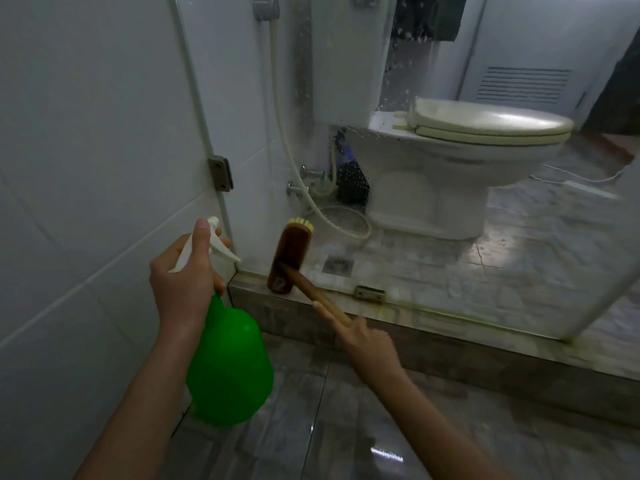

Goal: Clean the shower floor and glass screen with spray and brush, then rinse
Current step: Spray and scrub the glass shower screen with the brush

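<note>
1. Step in hand, as judged: scrubbing the low corner of the glass point(433, 265), with spray ready.
2. Method:
   - Keep the bristles flat on the pane.
   - Work short overlapping strokes along the bottom edge, where a yellow-green line runs above the kerb point(381, 329).
   - Wet each patch ahead of the brush.
   - Aim the nozzle at the glass, not at the tiled wall.
   - Steer clear of the metal bracket point(370, 293).
3. Left hand point(183, 271): closed round the neck of the bottle point(228, 362), thumb up beside the white sprayer head and fingers wrapped at the trigger. It cannot be told whether the trigger is squeezed.
4. Right hand point(367, 344): gripping the wooden handle of the brush point(289, 261), with one finger laid straight along it and the rest curled.
5. Location:
   - The brush head stands upright, back toward the camera, and appears to be against the glass just above the kerb, near the wall.
   - The bottle hangs over the wet floor point(329, 427).
</note>
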The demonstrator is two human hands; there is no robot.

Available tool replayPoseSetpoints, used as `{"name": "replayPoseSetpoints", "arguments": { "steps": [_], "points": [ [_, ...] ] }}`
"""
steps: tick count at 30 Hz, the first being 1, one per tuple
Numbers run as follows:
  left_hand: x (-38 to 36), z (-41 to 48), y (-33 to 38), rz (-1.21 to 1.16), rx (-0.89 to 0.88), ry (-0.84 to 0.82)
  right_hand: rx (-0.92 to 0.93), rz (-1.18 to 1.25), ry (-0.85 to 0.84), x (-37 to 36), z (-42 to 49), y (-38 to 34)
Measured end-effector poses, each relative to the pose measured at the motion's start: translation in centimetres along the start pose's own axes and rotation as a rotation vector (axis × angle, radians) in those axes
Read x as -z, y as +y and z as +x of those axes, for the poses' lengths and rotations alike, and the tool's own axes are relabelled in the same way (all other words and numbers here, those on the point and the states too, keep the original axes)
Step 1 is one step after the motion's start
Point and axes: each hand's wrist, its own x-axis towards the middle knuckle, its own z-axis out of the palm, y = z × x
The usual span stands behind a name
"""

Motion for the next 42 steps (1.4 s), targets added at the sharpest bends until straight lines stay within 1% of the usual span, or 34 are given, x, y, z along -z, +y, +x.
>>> {"name": "replayPoseSetpoints", "arguments": {
  "steps": [1,2,5,7,8,10,11,12,15,17,19,22,23,25,27,28,30,32,35,37,38,40,42],
  "points": [
    [-0.1,0.0,0.2,-0.008,0.001,0.006,-0.007,0.001,-0.017,0.0,0.1,0.2],
    [-0.3,-0.1,0.4,-0.022,0.008,0.009,-0.024,-0.005,0.008,0.0,-0.8,0.9],
    [-0.7,-0.6,1.0,-0.042,0.004,-0.018,-0.215,0.048,0.026,-1.3,-7.9,6.1],
    [-0.8,-1.0,1.3,-0.036,-0.016,-0.049,-0.333,0.120,-0.013,-2.0,-12.7,8.9],
    [-1.0,-1.3,1.3,-0.030,-0.022,-0.061,-0.385,0.170,-0.042,-1.8,-14.3,9.7],
    [-1.4,-1.7,1.2,-0.013,-0.037,-0.070,-0.433,0.203,0.000,-1.6,-14.7,9.6],
    [-1.8,-1.9,1.1,-0.007,-0.040,-0.073,-0.414,0.193,0.032,-1.3,-13.7,9.1],
    [-2.3,-2.2,1.0,-0.003,-0.038,-0.073,-0.359,0.170,0.103,-0.6,-11.8,8.4],
    [-3.4,-2.5,0.9,-0.007,-0.042,-0.076,-0.209,0.155,0.431,2.6,-4.4,6.5],
    [-4.1,-2.6,1.2,-0.006,-0.035,-0.083,-0.228,0.256,0.548,3.8,-2.1,6.1],
    [-4.4,-2.8,1.8,-0.035,-0.032,-0.088,-0.265,0.354,0.551,2.6,-3.8,6.5],
    [-4.7,-2.9,2.5,-0.056,-0.052,-0.101,-0.329,0.423,0.437,0.1,-9.5,7.4],
    [-4.8,-3.1,2.7,-0.057,-0.059,-0.107,-0.338,0.414,0.428,0.1,-10.3,7.6],
    [-4.9,-3.3,2.7,-0.054,-0.065,-0.112,-0.289,0.341,0.528,2.3,-8.4,7.9],
    [-5.0,-3.6,2.7,-0.051,-0.066,-0.122,-0.191,0.298,0.703,6.9,-3.5,7.6],
    [-5.1,-3.7,2.7,-0.051,-0.066,-0.125,-0.158,0.302,0.798,9.6,-0.9,7.6],
    [-5.3,-3.9,2.9,-0.048,-0.059,-0.130,-0.134,0.385,0.902,13.9,2.7,8.0],
    [-5.3,-4.0,3.4,-0.063,-0.066,-0.140,-0.148,0.388,0.925,14.5,2.7,8.4],
    [-5.5,-4.4,4.1,-0.058,-0.095,-0.163,-0.202,0.394,0.806,8.5,-3.5,8.7],
    [-5.5,-4.8,4.4,-0.058,-0.110,-0.173,-0.277,0.475,0.719,5.2,-7.8,8.1],
    [-5.8,-5.1,4.5,-0.059,-0.109,-0.186,-0.303,0.501,0.715,4.9,-8.6,8.2],
    [-6.2,-5.8,4.5,-0.057,-0.102,-0.221,-0.279,0.494,0.815,7.0,-7.0,8.8],
    [-6.8,-6.3,4.3,-0.055,-0.097,-0.246,-0.264,0.477,0.948,11.4,-3.7,10.4]
  ]
}}
